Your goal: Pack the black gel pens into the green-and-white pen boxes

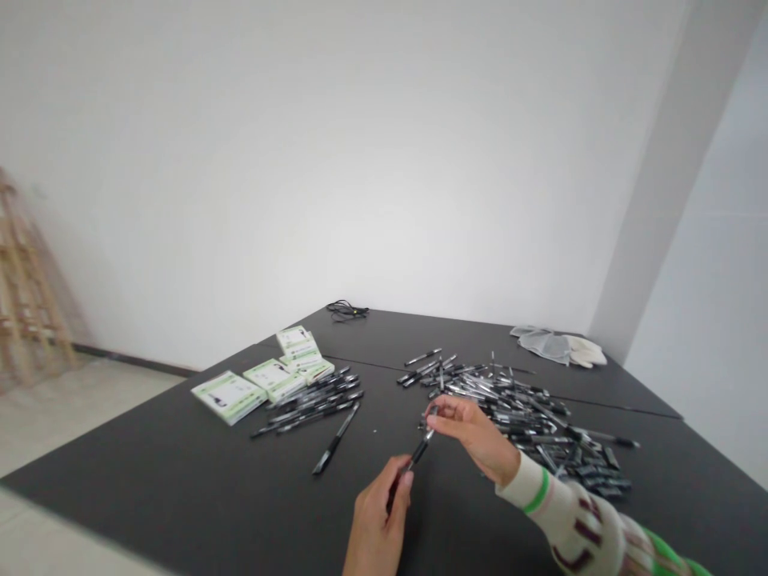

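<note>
By the left hand and right hand, a pen is clamped between fingertips; it could be dropped through slackened grip.

Head camera: wearer's viewpoint, facing forward and down, close over dark table, pale wall beyond.

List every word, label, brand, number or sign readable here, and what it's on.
No text reads with certainty.
White-and-green boxes: printing present, too small and blurred.
Right sleeve: dark letter-like marks, too slanted and blurred to quote.
Held pen and loose pens: nothing legible.
</note>
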Available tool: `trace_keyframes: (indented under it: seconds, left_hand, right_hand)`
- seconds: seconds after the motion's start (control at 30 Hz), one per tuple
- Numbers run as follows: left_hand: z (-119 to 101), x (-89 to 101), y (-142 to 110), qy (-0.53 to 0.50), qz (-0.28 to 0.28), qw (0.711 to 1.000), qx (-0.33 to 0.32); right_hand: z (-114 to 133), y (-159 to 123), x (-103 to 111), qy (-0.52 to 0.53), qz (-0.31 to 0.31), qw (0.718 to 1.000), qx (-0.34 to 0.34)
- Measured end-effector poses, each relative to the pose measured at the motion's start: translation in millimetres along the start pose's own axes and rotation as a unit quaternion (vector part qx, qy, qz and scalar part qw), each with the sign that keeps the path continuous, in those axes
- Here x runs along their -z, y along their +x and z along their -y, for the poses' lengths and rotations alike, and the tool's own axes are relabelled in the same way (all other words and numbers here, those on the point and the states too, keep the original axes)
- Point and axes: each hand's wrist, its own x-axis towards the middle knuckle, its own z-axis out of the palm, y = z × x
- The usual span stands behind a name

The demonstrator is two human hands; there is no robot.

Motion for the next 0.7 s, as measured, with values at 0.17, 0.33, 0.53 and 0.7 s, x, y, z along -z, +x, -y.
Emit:
trace_keyframes:
  seconds: [0.17,0.33,0.53,0.7]
  left_hand:
    - [-0.2,2.0,0.0,0.006,0.001,1.000,0.000]
    - [-0.8,1.7,-1.1,0.004,-0.010,1.000,-0.003]
    - [2.2,0.7,-0.4,-0.001,-0.038,0.999,-0.013]
    - [0.0,1.8,-2.3,0.009,-0.041,0.999,-0.013]
  right_hand:
    - [1.2,-1.5,4.6,-0.004,-0.013,1.000,0.020]
    - [-2.8,-5.3,7.1,-0.018,-0.004,1.000,0.016]
    - [-7.3,-4.4,2.7,-0.085,0.024,0.995,0.036]
    - [-5.6,-3.6,-1.5,-0.117,0.051,0.991,0.035]
